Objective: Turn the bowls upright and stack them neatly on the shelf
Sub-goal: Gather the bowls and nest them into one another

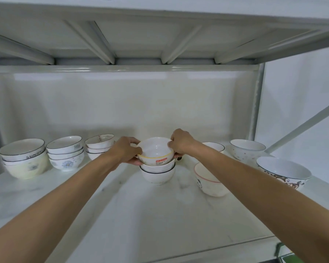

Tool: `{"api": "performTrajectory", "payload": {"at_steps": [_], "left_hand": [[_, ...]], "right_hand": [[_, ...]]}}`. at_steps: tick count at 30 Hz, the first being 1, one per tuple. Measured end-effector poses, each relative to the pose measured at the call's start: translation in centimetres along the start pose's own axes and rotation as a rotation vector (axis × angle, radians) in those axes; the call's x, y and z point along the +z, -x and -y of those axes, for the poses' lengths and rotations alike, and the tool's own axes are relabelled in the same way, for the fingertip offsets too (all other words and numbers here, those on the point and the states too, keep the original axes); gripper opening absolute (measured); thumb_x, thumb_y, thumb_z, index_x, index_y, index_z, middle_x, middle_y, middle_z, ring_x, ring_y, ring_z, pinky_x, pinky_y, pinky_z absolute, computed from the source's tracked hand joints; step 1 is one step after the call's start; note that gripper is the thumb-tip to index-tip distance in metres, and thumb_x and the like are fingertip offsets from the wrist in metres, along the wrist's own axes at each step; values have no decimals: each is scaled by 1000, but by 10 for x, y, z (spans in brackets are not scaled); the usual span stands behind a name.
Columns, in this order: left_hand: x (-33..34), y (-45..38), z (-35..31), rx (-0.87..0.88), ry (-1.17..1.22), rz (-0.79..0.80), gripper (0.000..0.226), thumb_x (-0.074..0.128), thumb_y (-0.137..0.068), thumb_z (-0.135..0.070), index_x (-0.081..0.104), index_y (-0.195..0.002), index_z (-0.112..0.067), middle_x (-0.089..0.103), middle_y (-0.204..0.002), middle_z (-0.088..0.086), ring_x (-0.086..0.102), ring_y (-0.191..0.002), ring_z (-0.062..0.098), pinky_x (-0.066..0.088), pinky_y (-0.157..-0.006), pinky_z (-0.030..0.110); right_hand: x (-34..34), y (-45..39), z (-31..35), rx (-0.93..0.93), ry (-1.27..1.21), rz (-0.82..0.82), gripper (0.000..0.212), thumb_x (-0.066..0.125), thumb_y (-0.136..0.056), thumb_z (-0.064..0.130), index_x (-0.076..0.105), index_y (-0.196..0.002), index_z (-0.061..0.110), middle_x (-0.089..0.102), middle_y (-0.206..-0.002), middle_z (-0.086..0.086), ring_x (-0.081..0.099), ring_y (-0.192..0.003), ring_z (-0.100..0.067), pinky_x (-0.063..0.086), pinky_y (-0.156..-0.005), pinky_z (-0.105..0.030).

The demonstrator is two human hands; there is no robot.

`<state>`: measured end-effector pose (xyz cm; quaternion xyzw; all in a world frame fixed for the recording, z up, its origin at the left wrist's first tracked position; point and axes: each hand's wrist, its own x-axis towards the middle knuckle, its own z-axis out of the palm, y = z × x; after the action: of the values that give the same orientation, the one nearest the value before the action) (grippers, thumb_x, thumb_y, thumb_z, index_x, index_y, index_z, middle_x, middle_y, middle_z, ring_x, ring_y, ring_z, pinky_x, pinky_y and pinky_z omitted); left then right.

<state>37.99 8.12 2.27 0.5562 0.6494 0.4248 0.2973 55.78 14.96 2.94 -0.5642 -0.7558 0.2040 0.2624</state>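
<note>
A yellow-rimmed bowl (156,151) is held upright at mid-shelf (122,215), pinched at its rim by the left hand (124,150) and the right hand (180,142), atop a stack of bowls (158,173).

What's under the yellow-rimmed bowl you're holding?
Under the yellow-rimmed bowl, held by both hands, sit two nested upright bowls: a white one in a dark-rimmed one. Their insides are covered.
</note>
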Motion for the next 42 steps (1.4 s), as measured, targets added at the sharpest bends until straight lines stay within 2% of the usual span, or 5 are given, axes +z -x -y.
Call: {"api": "performTrajectory", "payload": {"at_steps": [13, 20, 30, 37, 42], "left_hand": [[4, -19, 15, 76, -129, -15, 23, 57, -85, -2, 69, -104, -1, 67, -64, 13, 62, -41, 14, 60, -56, 24], [9, -2, 1, 278, -151, -204, 26, 64, -88, -37, 59, -95, -13, 57, -77, -1, 53, -68, 18, 40, -58, 28], [106, 59, -12, 123, -120, 627, 38, 50, -98, -39, 56, -105, -2, 64, -72, 11, 58, -48, 18, 51, -44, 25], [150, 46, -13, -73, 72, 596, 39, 45, -99, -41, 44, -100, -2, 56, -77, 15, 62, -56, 28, 58, -77, 48], [161, 40, -32, -114, 54, 596, 27, 42, -100, -26, 44, -104, 1, 53, -75, 15, 63, -55, 27, 59, -70, 41]], "right_hand": [[5, -5, -4, -19, 135, -1, 15, 47, -82, -3, 55, -86, 9, 66, -70, -15, 62, -58, -29, 49, -53, -26], [-21, -5, -16, 23, 28, -22, 31, 55, -92, 34, 54, -79, 6, 59, -69, -11, 56, -56, -25, 39, -45, -23], [-82, 10, -98, 238, 248, 125, 27, 57, -92, 34, 65, -90, 8, 67, -85, -8, 65, -74, -22, 54, -65, -29], [-83, 30, -135, 426, 44, 434, 44, 65, -91, 30, 60, -116, -5, 69, -107, -22, 72, -77, -31, 61, -60, -31], [-92, 27, -142, 352, -10, 529, 33, 58, -94, 7, 58, -124, -6, 67, -102, -23, 69, -82, -32, 61, -56, -30]]}}
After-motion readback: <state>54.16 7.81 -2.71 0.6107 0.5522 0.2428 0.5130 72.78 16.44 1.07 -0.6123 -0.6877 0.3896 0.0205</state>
